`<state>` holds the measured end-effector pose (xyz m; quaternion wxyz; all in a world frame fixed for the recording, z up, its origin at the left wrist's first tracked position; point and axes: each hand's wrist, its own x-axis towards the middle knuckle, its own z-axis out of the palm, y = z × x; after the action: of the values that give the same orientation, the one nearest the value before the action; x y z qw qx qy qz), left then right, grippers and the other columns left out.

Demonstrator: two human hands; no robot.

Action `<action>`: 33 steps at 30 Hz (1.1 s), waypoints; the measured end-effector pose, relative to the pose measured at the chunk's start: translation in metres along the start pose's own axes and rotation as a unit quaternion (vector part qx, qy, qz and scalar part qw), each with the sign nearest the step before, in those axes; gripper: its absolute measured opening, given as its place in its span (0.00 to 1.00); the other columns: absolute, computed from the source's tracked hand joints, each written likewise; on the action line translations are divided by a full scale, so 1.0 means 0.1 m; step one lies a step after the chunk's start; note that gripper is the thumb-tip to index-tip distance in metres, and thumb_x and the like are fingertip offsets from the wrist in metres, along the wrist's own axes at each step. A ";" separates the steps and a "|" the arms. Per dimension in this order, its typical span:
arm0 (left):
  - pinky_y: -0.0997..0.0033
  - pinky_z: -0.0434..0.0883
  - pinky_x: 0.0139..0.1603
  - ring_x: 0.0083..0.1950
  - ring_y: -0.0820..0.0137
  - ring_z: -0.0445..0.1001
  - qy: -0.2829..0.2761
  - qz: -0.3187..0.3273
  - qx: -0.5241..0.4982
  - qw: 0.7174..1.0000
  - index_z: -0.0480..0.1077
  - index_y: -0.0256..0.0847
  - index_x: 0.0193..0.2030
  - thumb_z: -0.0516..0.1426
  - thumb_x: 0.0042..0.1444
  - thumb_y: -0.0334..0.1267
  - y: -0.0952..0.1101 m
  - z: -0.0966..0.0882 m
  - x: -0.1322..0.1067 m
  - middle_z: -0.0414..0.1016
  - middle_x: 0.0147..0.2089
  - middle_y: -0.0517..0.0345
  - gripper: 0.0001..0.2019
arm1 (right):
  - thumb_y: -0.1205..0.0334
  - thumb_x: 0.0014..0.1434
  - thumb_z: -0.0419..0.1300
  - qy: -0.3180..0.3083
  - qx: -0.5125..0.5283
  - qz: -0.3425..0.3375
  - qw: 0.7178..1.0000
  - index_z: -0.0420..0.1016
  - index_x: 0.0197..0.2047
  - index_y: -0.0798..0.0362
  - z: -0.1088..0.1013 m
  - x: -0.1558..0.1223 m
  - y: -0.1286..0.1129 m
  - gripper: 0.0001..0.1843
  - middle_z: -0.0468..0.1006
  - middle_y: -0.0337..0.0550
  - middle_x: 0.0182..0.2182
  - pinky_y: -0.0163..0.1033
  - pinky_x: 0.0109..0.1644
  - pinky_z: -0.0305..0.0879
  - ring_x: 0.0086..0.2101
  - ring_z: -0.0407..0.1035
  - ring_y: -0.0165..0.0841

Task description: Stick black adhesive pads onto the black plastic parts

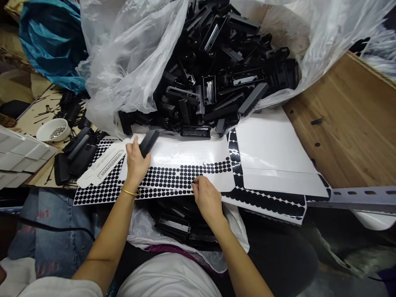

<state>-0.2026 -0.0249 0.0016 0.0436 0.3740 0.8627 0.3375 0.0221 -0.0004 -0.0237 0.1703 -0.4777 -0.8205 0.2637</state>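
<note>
Black plastic part [149,142]: oblong, tilted, gripped at its near end by the left hand [136,163]; far end pointing up and right, hovering over the white sticker sheet [185,159], just near of the heap.
Left hand: fingers curled round the part, thumb on the left side, wrist straight, gold bangle [130,192] at the wrist. Forearm running from near left up to the sheet, bare.
Right hand [207,198]: palm down, fingers bent, fingertips [195,184] pinched at a row of black round dots [185,171] on the sheet's near edge. Cannot tell whether a dot is actually between the fingertips. Forearm coming in from near right, bare.
Sticker sheet: lying flat across the table edge, rows of dots along the near side and at the left end; glossy bare backing at the far side.
Second sheet [272,152] to the right, mostly stripped, dots left only along its edges.
Far centre: large clear plastic bag [123,53] open, spilling a heap of black parts [222,66].
Near centre, under the sheet: another bag with black parts [179,227] on the lap.
Left: white bowl [52,129] holding small metal pieces, more black parts [76,154] beside it, blue bag [49,41] at far left.
Right: wooden tabletop [349,123].
</note>
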 end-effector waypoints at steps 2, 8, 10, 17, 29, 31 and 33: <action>0.64 0.69 0.41 0.41 0.61 0.70 -0.066 -0.022 -0.070 0.995 0.69 0.36 0.49 0.59 0.47 0.40 0.09 -0.02 -0.15 0.68 0.40 0.50 0.21 | 0.62 0.58 0.51 -0.015 0.057 0.008 0.998 0.65 0.32 0.50 -0.06 0.01 0.01 0.05 0.71 0.40 0.26 0.36 0.28 0.57 0.26 0.65 0.32; 0.76 0.58 0.25 0.23 0.77 0.59 -0.322 -0.148 -0.443 0.824 0.63 0.39 0.22 0.59 0.48 0.51 0.48 0.21 -0.89 0.60 0.21 0.66 0.18 | 0.55 0.57 0.54 0.015 0.369 0.088 0.925 0.62 0.30 0.50 -0.24 -0.19 -0.01 0.09 0.63 0.35 0.23 0.33 0.27 0.57 0.23 0.58 0.27; 0.77 0.60 0.27 0.25 0.78 0.61 -0.348 -0.211 -0.528 0.745 0.63 0.39 0.25 0.60 0.47 0.52 0.58 0.30 -1.07 0.63 0.23 0.66 0.18 | 0.54 0.57 0.54 0.023 0.411 0.116 0.904 0.62 0.31 0.51 -0.27 -0.28 -0.03 0.09 0.62 0.34 0.23 0.32 0.25 0.56 0.23 0.57 0.27; 0.79 0.60 0.28 0.25 0.80 0.61 -0.377 -0.276 -0.591 0.657 0.64 0.40 0.32 0.62 0.47 0.47 0.67 0.40 -1.23 0.63 0.25 0.67 0.15 | 0.56 0.58 0.52 0.058 0.385 0.133 0.912 0.62 0.30 0.51 -0.25 -0.39 -0.04 0.09 0.62 0.34 0.23 0.33 0.28 0.56 0.24 0.57 0.27; 0.80 0.62 0.30 0.27 0.80 0.61 -0.340 -0.266 -0.592 0.681 0.63 0.39 0.31 0.61 0.49 0.46 0.74 0.35 -1.28 0.61 0.26 0.67 0.14 | 0.61 0.59 0.50 0.082 0.268 0.084 0.956 0.60 0.30 0.51 -0.23 -0.37 -0.08 0.06 0.64 0.34 0.23 0.32 0.25 0.55 0.21 0.58 0.26; 0.81 0.63 0.31 0.28 0.80 0.62 -0.325 -0.256 -0.582 0.700 0.63 0.39 0.31 0.61 0.49 0.47 0.72 0.37 -1.28 0.62 0.26 0.67 0.14 | 0.63 0.59 0.50 0.091 0.226 0.059 0.968 0.59 0.30 0.50 -0.21 -0.36 -0.08 0.06 0.65 0.34 0.23 0.32 0.25 0.56 0.21 0.59 0.26; 0.81 0.63 0.31 0.28 0.80 0.63 -0.323 -0.244 -0.575 0.712 0.64 0.39 0.30 0.61 0.49 0.47 0.70 0.40 -1.29 0.63 0.26 0.67 0.14 | 0.64 0.58 0.50 0.111 0.174 0.039 0.978 0.60 0.31 0.50 -0.19 -0.37 -0.07 0.04 0.67 0.35 0.24 0.33 0.26 0.58 0.22 0.62 0.28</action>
<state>-0.0542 -0.0553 -0.0083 0.6064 0.1397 0.4971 0.6046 0.0456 -0.0308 -0.0050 0.3306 -0.4991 -0.7187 0.3538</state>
